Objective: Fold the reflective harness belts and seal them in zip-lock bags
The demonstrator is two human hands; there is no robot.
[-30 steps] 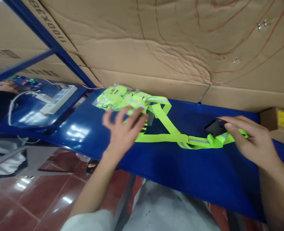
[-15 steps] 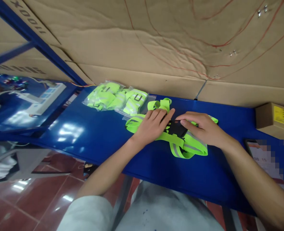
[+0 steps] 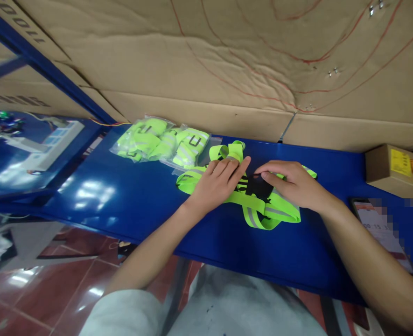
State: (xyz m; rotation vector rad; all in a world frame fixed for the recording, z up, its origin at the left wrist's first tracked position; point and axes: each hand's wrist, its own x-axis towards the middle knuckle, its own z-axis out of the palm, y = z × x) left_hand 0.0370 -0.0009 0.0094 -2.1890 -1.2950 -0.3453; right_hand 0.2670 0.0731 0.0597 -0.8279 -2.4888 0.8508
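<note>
Head view: lime reflective straps lie bunched on the blue table, right of and nearer than the bagged straps. Left hand: unclenched, palm down on the webbing. Right hand: thumb and forefinger at the black piece; whether pinching, cannot tell. Good handling probably means steady left pressure, light right fingertips and untwisted bands.

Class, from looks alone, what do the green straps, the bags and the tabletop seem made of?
Green straps: probably matt woven synthetic, since they bend into soft loops.
Bags: likely clear, glossy plastic film, crinkled, with green showing through.
Tabletop: smooth, shiny blue, mirroring lights; painted metal or laminate, I cannot tell which.
</note>
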